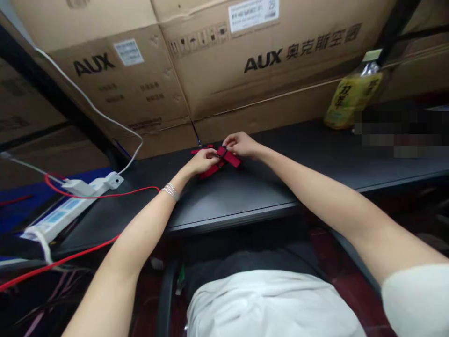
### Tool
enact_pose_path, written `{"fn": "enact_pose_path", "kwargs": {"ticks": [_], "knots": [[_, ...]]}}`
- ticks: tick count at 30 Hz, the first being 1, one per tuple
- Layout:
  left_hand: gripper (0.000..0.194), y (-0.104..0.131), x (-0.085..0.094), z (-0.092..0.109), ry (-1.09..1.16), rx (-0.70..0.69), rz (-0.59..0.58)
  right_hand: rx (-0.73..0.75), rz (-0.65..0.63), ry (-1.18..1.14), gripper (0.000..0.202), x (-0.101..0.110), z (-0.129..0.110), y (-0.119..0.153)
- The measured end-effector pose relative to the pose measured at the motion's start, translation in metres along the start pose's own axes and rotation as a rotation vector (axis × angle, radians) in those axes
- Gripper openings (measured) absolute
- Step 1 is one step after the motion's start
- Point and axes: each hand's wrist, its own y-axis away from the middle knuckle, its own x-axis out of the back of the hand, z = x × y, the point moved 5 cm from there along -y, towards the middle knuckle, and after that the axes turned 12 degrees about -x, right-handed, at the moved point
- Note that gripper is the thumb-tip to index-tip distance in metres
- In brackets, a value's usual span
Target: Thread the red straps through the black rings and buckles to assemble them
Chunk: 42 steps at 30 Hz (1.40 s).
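Over the dark tabletop, both hands pinch a short red fabric strap (233,159) with a small black buckle-like piece (222,151) on it. My left hand (204,160), with a silver bracelet on its wrist, is closed on the strap's left side. From the right, my right hand (242,144) grips its upper edge, fingers bent together. More red fabric (210,172) shows below my left hand, and a further red strip (202,150) lies just behind it. Fingers cover part of the strap, so I cannot tell how the pieces join.
Large cardboard boxes (210,89) stand along the back of the black table (224,206). A bottle with a yellow label (352,96) is at the back right. On the left lies a white power strip (75,206) with a plugged-in adapter, a white cable (94,105) and a red cable (115,193).
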Motion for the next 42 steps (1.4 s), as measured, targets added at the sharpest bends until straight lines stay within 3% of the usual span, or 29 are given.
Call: {"fn": "enact_pose_path", "kwargs": {"ticks": [3,8,24,37,42], "knots": [[0.022,0.001,-0.002,0.004,-0.007,-0.017,-0.034,-0.040,0.007,-0.058,0.020,0.001,0.004,-0.001],[0.030,0.000,0.000,0.004,-0.030,-0.070,0.002,-0.084,-0.016,-0.097,0.018,-0.001,0.003,0.001],[0.035,0.002,0.004,0.009,-0.076,-0.082,0.031,-0.140,-0.061,-0.080,0.019,0.000,0.002,0.006],[0.027,0.001,0.008,0.010,-0.142,-0.087,0.034,-0.115,-0.106,-0.081,0.025,0.000,0.005,0.006],[0.043,0.002,0.009,0.011,-0.143,-0.079,0.016,-0.063,-0.089,-0.007,0.023,0.004,0.006,0.002]]}}
